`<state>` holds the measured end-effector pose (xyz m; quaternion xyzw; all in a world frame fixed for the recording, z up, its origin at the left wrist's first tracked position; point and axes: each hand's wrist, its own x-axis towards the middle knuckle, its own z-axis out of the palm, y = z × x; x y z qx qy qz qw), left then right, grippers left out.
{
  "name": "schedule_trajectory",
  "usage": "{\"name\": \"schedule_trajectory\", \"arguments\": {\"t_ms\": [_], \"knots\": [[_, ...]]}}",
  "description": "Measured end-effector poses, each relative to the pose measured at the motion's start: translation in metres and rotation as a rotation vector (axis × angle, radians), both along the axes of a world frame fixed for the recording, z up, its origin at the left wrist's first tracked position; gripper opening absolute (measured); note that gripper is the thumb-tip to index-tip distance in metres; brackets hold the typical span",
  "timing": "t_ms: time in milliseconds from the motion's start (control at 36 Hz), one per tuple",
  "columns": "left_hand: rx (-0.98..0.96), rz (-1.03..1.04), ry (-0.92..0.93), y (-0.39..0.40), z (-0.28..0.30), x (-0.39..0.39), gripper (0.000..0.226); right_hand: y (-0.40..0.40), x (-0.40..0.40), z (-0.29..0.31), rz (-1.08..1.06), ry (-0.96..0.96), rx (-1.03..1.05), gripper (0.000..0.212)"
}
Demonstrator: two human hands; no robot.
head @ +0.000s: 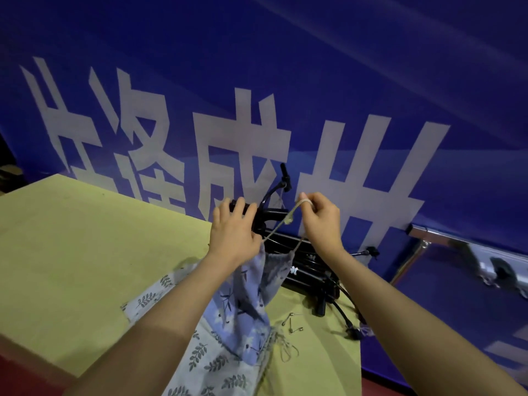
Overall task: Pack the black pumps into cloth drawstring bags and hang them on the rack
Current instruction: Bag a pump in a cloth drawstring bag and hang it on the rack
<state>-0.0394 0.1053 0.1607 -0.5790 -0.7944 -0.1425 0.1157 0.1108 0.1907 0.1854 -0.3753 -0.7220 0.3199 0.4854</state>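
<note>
Bag (251,287) hangs below both hands (233,232), drawstring (288,220) between them.

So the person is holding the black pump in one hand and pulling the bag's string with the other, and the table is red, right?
Not quite: the table is yellow-green, not red, as the head view shows. The rest holds: the left hand grips the black pump and the right hand pulls the drawstring of the bag.

Blue cloth bag (245,298) with dark sprigs; pale leaf-print cloth (205,364); black rack (303,270); yellow-green table (85,252); blue banner (257,67), white characters.
</note>
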Motion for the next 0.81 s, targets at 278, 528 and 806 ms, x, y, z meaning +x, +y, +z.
{"name": "schedule_trajectory", "arguments": {"t_ms": [278,528,806], "knots": [[0.11,-0.214,0.219,0.008,0.013,0.002,0.027,-0.001,-0.02,0.038,0.046,0.173,-0.114,0.032],[0.037,-0.227,-0.04,0.007,0.02,0.002,0.03,-0.004,-0.03,0.068,-0.039,-0.263,0.303,0.041],[0.094,-0.2,-0.122,0.005,0.019,-0.011,0.043,-0.002,-0.048,0.097,0.107,0.141,0.056,0.03]]}}
